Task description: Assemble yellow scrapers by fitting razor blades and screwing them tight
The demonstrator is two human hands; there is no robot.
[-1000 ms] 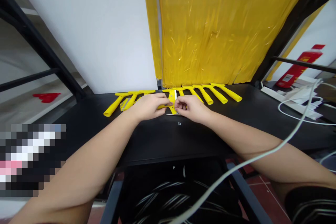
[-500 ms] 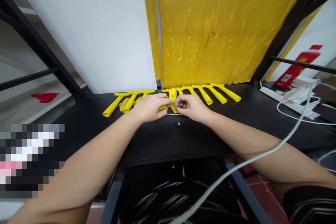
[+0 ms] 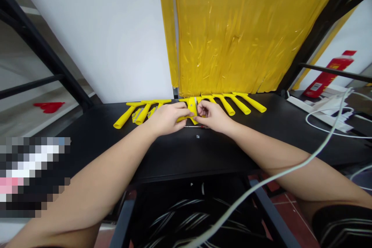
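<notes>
Black table is stretching under a yellow tool, far middle, left hand gripping its handle (best hold, I'm guessing), right hand curling at its right edge, can't tell if pinching, and it's looking light, stiff.

Head-worn view, facing forward and down past hands.

handles: yellow | table: black | bottle: red | clothing: black, white-striped
</notes>
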